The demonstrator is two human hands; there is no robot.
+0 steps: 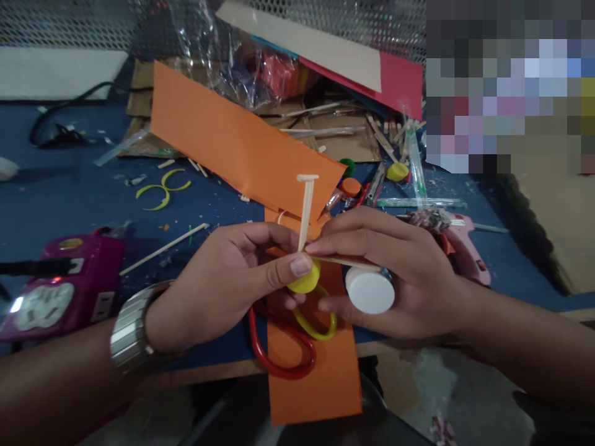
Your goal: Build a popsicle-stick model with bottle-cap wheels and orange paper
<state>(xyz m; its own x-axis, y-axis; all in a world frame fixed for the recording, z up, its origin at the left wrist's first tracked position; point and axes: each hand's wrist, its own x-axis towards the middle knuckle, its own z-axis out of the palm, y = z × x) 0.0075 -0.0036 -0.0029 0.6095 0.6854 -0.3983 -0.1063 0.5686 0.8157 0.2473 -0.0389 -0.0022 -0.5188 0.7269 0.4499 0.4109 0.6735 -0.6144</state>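
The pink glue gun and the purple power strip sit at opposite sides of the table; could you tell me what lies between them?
In the head view, both hands lie between glue gun and power strip, over orange paper.

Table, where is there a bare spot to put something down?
Bare blue table shows between the pink power strip, the yellow rings and the orange paper. It is crowded behind the paper and by the glue gun, with sticks and caps.

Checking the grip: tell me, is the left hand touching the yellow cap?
Touching. The head view shows the left hand with its thumb pressed on the yellow cap.
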